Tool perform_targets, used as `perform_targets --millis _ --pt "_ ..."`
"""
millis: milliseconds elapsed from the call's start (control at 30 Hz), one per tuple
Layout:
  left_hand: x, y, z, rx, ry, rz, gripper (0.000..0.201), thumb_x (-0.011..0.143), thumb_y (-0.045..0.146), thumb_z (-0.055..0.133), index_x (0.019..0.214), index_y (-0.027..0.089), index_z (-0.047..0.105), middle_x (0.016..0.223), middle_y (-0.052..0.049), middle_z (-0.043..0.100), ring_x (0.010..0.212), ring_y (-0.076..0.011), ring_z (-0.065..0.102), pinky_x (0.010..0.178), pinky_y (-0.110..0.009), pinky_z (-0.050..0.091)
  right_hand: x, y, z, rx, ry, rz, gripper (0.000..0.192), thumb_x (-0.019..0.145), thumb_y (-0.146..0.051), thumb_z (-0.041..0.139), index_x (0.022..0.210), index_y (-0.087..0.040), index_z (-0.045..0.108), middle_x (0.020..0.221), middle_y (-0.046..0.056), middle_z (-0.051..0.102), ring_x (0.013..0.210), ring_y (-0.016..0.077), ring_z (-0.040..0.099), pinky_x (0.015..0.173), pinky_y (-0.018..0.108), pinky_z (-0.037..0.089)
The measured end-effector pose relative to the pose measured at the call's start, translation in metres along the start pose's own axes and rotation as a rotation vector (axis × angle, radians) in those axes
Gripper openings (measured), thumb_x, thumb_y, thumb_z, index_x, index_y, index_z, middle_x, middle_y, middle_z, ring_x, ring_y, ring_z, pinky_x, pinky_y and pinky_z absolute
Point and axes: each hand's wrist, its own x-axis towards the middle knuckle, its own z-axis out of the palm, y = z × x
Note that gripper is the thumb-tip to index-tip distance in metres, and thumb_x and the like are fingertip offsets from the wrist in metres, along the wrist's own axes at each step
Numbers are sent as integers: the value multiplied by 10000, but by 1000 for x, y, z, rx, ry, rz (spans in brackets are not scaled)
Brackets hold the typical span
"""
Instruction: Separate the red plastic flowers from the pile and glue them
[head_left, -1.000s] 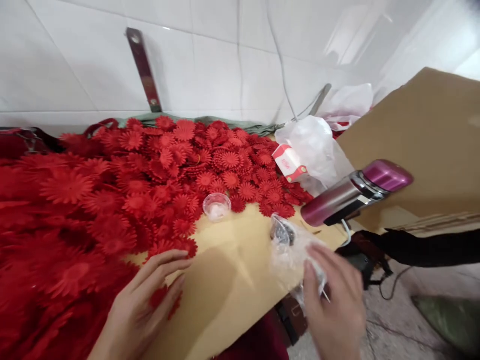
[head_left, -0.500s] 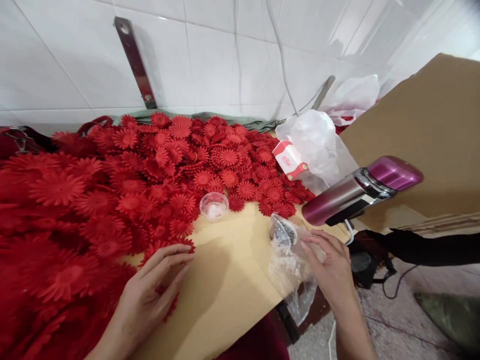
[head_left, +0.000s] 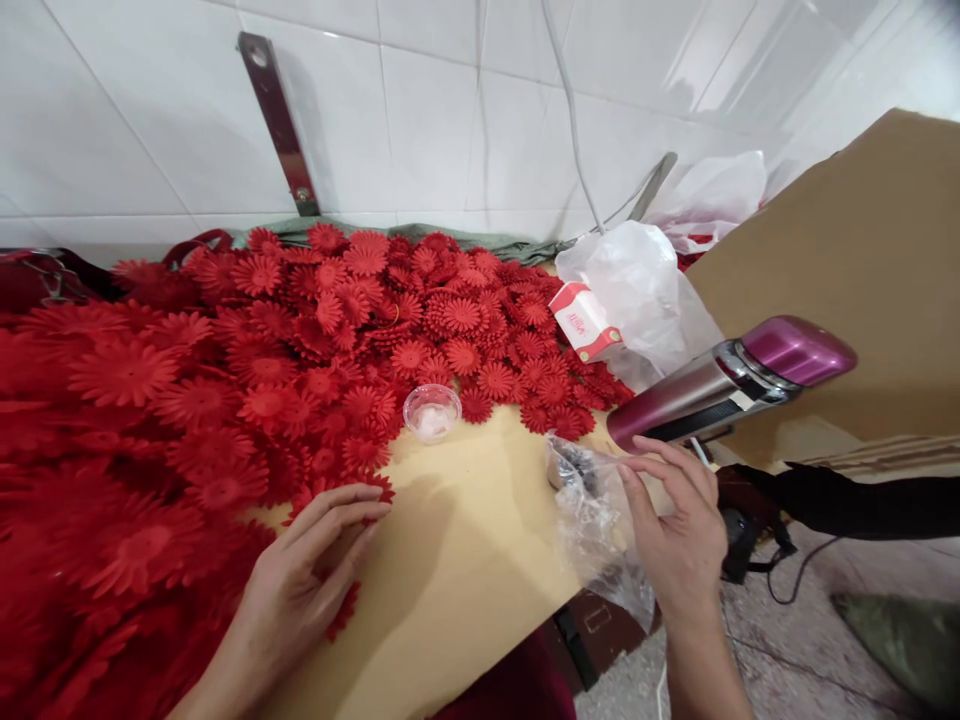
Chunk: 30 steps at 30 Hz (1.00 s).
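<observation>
A big heap of red fabric flowers (head_left: 225, 370) covers the left and back of a tan cardboard worktop (head_left: 465, 560). My left hand (head_left: 300, 590) lies flat at the heap's near edge, fingers over a few red flowers. My right hand (head_left: 675, 530) rests on a crumpled clear plastic bag (head_left: 592, 520) with dark small parts inside, at the board's right edge. Its fingers pinch the plastic.
A small clear cup (head_left: 431, 412) with white contents sits at the flowers' edge. A purple and silver flat iron (head_left: 727, 385) juts over the board at right. A white plastic bag (head_left: 637, 290) with a red-white carton (head_left: 589, 322) lies behind. A cardboard sheet (head_left: 847, 280) leans at right.
My right hand moved up from the board's lower edge onto the clear bag, next to the flat iron. My left hand has hardly shifted on the flowers.
</observation>
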Motion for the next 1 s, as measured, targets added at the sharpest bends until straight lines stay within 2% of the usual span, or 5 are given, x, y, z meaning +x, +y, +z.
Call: perform_targets --millis 200,367,567,733,1000 --pt "-2 -1 -1 -8 13 -6 182 964 237 605 1102 262 721 1131 -45 741 1026 -173 742 877 -253 611 5 -10 -11 -128 101 -2 122 967 -281 641 1000 -205 730 1124 108 742 1084 286 673 1045 542 464" --pt "-1 -1 -1 -4 54 -10 184 970 227 596 1109 254 713 1120 -56 742 1038 -177 736 887 -275 613 -30 -52 -31 -187 238 10 259 922 -182 673 1175 -232 692 1129 117 714 1075 298 669 964 494 513" --pt "-3 10 -4 -35 74 -7 215 973 132 565 1117 223 696 1136 -78 728 1077 -168 715 923 -283 607 -78 -107 9 200 -365 -263 321 1001 -288 559 1311 -208 590 1212 123 674 1103 247 660 885 379 566" --pt "-10 13 -10 -61 26 30 265 968 91 561 1168 231 665 1161 -78 711 1110 -155 701 951 -276 599 -84 -93 41 71 -446 2 398 1037 -413 470 1373 -205 513 1317 162 596 1253 329 551 1018 542 477" --pt "-11 6 -8 -82 13 -26 256 973 101 559 1174 223 661 1186 -72 695 1124 -147 686 976 -269 576 -74 -56 44 -5 -352 61 479 1029 -538 410 1249 -144 573 1206 200 633 1165 349 566 1012 579 447"
